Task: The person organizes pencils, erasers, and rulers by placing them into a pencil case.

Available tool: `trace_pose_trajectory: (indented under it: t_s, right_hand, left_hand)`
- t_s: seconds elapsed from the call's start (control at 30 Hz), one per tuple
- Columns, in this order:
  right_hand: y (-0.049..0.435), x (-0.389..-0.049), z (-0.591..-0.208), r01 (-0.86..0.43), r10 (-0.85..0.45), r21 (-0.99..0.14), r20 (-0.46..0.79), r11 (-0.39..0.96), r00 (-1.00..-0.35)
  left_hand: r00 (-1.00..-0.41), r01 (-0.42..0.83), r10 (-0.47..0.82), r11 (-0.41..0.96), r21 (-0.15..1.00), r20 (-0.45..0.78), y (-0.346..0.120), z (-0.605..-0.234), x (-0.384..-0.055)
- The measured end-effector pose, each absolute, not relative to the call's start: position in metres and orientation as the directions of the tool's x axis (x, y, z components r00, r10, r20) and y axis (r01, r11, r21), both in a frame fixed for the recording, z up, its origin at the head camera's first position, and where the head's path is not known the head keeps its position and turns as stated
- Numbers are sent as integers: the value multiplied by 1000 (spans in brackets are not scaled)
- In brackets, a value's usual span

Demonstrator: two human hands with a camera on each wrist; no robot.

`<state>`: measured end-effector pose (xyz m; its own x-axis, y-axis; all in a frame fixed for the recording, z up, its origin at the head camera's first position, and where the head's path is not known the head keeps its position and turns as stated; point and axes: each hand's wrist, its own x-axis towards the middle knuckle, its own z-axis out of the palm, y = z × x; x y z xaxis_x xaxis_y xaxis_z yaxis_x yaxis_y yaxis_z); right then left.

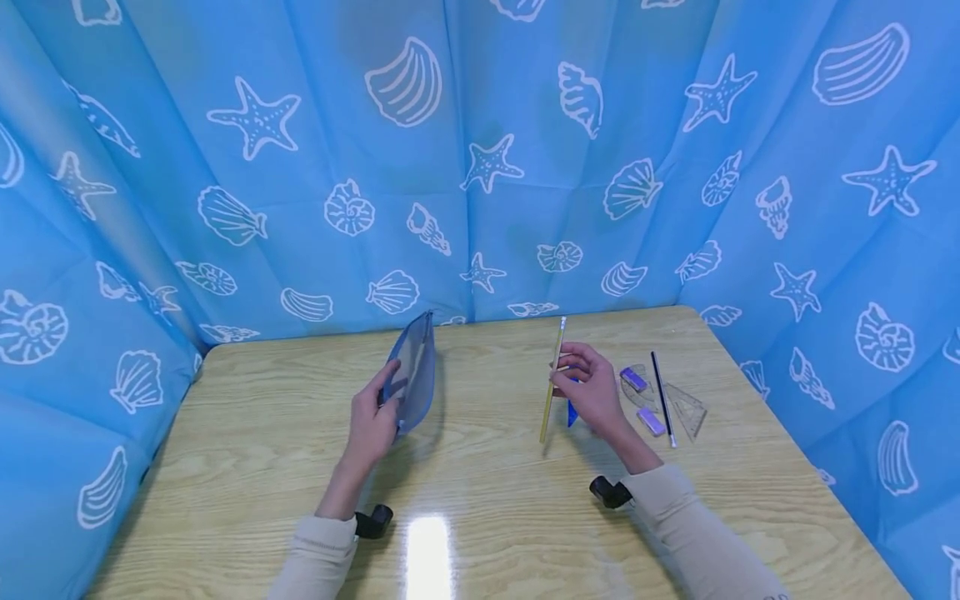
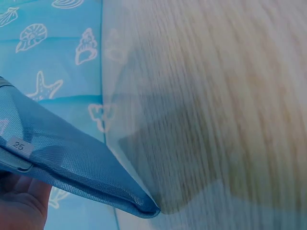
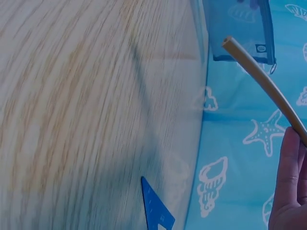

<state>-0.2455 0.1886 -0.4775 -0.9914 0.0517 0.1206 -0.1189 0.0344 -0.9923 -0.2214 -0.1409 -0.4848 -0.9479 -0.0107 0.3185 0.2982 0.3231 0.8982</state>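
Note:
My left hand (image 1: 374,421) grips a blue mesh zip pouch (image 1: 417,375) and holds it up on edge above the table. In the left wrist view the pouch (image 2: 72,158) shows a small white label with "25" on it. My right hand (image 1: 592,389) pinches a yellow pencil (image 1: 554,379) with a white eraser end pointing away. The pencil (image 3: 268,84) crosses the right wrist view, its near end unsharpened. Under the right hand lies a blue set square (image 3: 156,207), mostly hidden by the hand in the head view.
Right of the right hand lie two purple erasers (image 1: 650,421), a dark pencil (image 1: 663,398), a clear set square (image 1: 687,412) and a clear protractor (image 1: 636,390). A blue shell-print curtain (image 1: 480,217) surrounds the wooden table (image 1: 247,450) at the back and sides.

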Motion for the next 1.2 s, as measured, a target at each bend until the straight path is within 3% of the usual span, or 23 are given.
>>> trace_pose_trajectory:
  t_s: [0.23,0.5,0.77,1.2]
  right_hand:
    - [182,-246,-473,-158,50,-987,159,15,-986]
    - [170,-251,-467,-166,33,-984,164,-60,-986]
    - [163,-253,-461,-170,-6,-985,170,-42,-985]
    - [142,-270,-448,-216,-32,-974,219,-72,-975]
  left_hand:
    - [-965,225,-81,247,943,251,-136,-494,-224]
    - [-976,183,-77,226,957,205,-130,-496,-219]
    - [-987,140,-56,187,972,153,-126,-496,-215]
    - [-980,186,-28,210,960,196,-126,-491,-218]
